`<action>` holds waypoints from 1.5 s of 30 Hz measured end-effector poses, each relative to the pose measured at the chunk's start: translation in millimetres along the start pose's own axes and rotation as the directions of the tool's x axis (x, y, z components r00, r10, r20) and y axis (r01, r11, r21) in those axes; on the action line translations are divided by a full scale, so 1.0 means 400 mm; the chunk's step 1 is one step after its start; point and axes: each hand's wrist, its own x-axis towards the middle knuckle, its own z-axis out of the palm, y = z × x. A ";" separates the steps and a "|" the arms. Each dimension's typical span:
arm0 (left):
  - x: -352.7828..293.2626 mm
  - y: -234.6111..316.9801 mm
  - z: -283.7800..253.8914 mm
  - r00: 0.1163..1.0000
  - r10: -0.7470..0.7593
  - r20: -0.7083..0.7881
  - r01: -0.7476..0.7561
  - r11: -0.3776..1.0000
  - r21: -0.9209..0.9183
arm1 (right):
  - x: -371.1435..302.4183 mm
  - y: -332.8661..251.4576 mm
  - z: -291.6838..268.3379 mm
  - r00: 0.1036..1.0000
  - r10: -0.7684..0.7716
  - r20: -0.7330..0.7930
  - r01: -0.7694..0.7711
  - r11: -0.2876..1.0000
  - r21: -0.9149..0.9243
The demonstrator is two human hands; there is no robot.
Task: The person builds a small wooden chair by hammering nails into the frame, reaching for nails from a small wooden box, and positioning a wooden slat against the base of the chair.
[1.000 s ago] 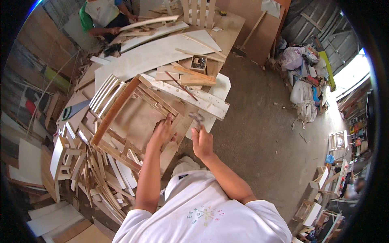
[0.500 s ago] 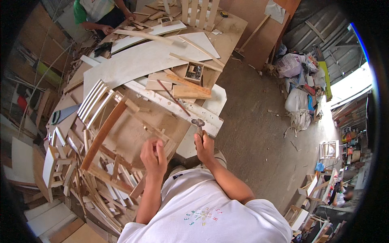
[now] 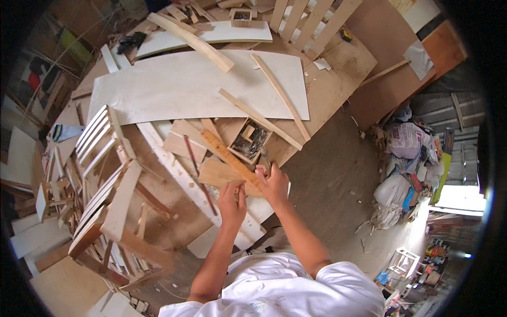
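My right hand is closed round a hammer, whose metal head points away beside the near right corner of a small wooden box of nails. Just left of it, my left hand is held with its fingers curled together; whatever they pinch is too small or hidden to name. Under and ahead of both hands lie a pale wood block and an orange-brown wood strip that runs up to the box. A thin reddish-brown stick lies left of my left hand.
A broad white panel covers the bench beyond, with loose wood strips across it. Slatted wooden frames stand at the left. Upright slats and a tape measure are at the far end. Filled sacks lie on the floor at right.
Both hands have moved forward over the bench to the nail box, and the hammer went with my right hand. The view has shifted; the other person's arms and torso have left it.
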 end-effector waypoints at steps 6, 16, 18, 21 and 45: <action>0.155 -0.045 0.196 0.996 0.002 -0.085 0.018 0.973 0.229 | 0.276 0.049 -0.026 0.972 -0.119 0.204 0.138 0.987 -0.085; 0.225 -0.020 0.245 0.969 -0.096 -0.228 0.151 0.961 0.234 | 0.422 0.079 0.001 0.900 -0.271 0.342 0.344 0.923 -0.174; 0.229 -0.022 0.251 0.966 -0.092 -0.243 0.159 0.949 0.273 | 0.437 0.060 -0.003 0.880 -0.305 0.363 0.389 0.902 -0.185; 0.234 -0.016 0.249 0.963 -0.109 -0.248 0.178 0.944 0.276 | 0.448 0.059 0.002 0.832 -0.289 0.473 0.410 0.895 -0.174; 0.217 0.035 0.242 0.917 -0.320 -0.237 0.272 0.938 -0.214 | 0.408 0.016 -0.049 0.902 0.217 0.374 -0.422 0.635 0.647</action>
